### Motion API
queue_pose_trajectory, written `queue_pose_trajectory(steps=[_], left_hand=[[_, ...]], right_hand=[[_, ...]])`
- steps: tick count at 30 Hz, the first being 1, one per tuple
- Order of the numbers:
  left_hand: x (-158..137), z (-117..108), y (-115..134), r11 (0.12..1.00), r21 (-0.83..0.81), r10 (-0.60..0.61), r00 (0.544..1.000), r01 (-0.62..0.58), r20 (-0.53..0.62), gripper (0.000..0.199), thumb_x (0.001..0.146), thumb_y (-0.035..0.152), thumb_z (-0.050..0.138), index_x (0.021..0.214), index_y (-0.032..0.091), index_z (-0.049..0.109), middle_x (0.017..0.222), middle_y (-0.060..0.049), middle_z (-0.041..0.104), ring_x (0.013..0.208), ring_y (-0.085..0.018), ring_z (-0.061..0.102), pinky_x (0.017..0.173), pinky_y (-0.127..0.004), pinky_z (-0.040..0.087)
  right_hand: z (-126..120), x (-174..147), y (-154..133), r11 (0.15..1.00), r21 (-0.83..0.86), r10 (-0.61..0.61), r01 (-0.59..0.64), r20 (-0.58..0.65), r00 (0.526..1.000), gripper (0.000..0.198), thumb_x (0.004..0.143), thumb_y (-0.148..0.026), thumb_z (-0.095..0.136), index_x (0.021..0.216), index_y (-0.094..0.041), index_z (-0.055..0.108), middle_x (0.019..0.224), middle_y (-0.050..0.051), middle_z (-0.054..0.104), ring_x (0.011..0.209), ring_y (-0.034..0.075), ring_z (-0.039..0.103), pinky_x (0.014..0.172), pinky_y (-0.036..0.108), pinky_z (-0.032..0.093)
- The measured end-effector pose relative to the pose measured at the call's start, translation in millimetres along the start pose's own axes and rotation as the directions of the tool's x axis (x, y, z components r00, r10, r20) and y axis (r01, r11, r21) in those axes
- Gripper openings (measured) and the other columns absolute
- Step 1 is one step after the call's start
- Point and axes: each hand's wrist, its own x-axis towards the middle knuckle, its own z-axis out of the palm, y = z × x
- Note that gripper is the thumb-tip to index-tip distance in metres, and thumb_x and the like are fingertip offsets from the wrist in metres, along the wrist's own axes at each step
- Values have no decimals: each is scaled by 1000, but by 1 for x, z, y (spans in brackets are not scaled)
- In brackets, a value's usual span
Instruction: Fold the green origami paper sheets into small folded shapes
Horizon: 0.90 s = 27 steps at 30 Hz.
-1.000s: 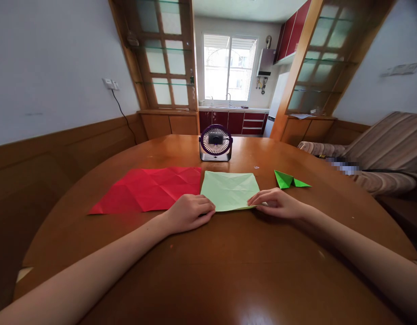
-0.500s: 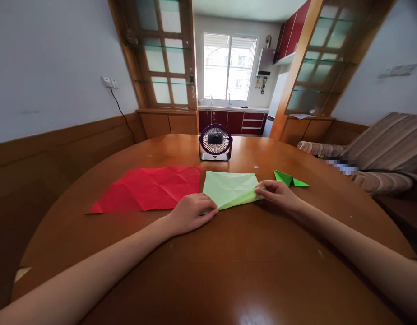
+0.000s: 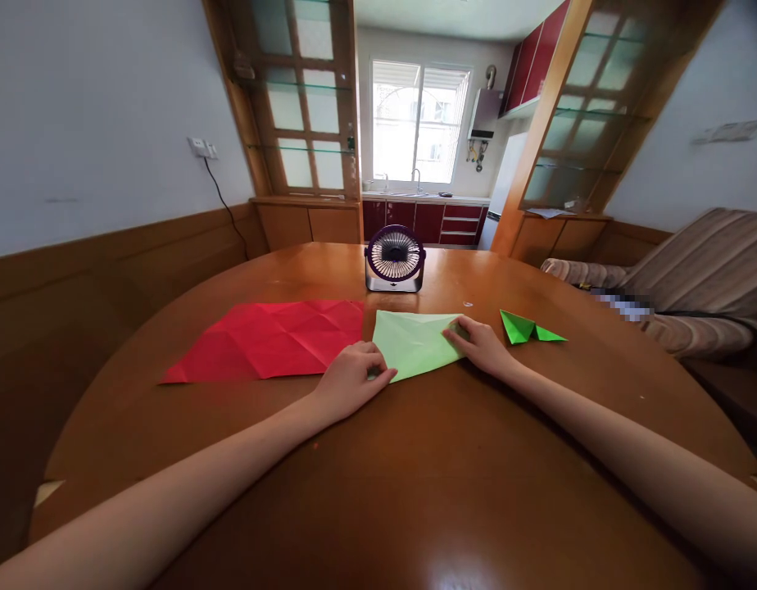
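Pale green paper (image 3: 412,348) on desk (image 3: 415,475), just R of red sheet (image 3: 274,336), looks v light & thin, prob creases easily, so best taken gently by corners: R hand (image 3: 484,346) fingers pinch far R side, L hand (image 3: 352,378) fingers curl at near L corner, can't tell if gripping

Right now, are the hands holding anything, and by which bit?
Pale green creased paper: the right hand pinches it at its right side, near the far corner. The left hand touches its near left corner; gripping or pressing, I can't tell.
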Motion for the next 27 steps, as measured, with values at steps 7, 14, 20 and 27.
queue_pose_trajectory(steps=[7, 14, 20, 27], left_hand=[[1, 3, -2, 998, 33, -46, 999, 46, -6, 25, 82, 33, 65, 63, 17, 60, 84, -4, 62, 82, -20, 56, 81, -36, 41], [1, 4, -2, 997, 47, -59, 998, 59, -9, 23, 79, 32, 68, 63, 18, 60, 86, -4, 62, 84, -21, 56, 83, -37, 41], [1, 4, -3, 997, 53, -63, 998, 63, 7, 23, 79, 31, 67, 63, 18, 59, 88, -4, 62, 85, -21, 56, 82, -37, 42], [2, 5, -2, 997, 56, -54, 998, 53, 10, 24, 80, 32, 64, 62, 18, 58, 88, -4, 62, 85, -21, 56, 82, -37, 43]], right_hand=[[7, 0, 3, 997, -59, -43, 45, 40, 998, 24, 91, -39, 48, 95, -18, 59, 81, 6, 65, 73, 19, 60, 67, 27, 40], [7, -1, 3, 986, -163, -34, 42, 54, 998, 31, 91, -36, 49, 114, -17, 56, 67, 1, 57, 66, 20, 58, 63, 26, 39], [9, 2, 4, 977, -212, -13, 27, 68, 998, 35, 92, -34, 50, 122, -17, 52, 74, 3, 61, 72, 21, 61, 67, 27, 40], [7, 4, 1, 968, -251, 36, -12, 92, 995, 36, 92, -33, 52, 123, -16, 50, 70, 2, 60, 69, 21, 59, 62, 26, 38]])
